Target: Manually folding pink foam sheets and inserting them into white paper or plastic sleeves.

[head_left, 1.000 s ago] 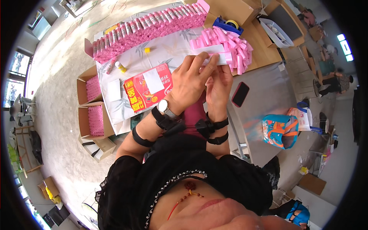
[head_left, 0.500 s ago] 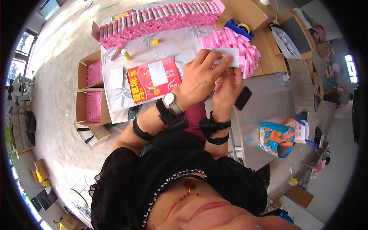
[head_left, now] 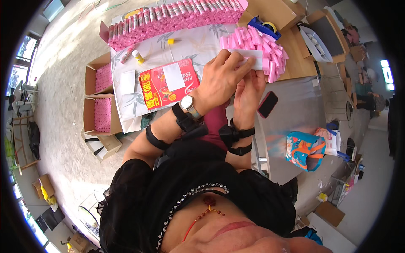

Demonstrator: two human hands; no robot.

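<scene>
Both of my hands meet over a white paper slip laid against a pink roll, at the near edge of a heap of pink rolls. My left hand, with a watch on its wrist, is closed, its thumb and fingers pinching the paper from above. My right hand is closed underneath, supporting the same roll; its fingertips are partly hidden. Left of them lies a red printed cardboard sheet with a white paper slip on top. A second white stack of slips lies beside it.
A long row of pink rolls stands along the table's far side. A glue stick, its yellow cap, a blue tape dispenser and a phone lie around. Cartons of pink rolls stand left.
My left fingers have shifted slightly on the white slip, and the fingertips are drawn closer over the roll. Both hands stay at the same place by the heap.
</scene>
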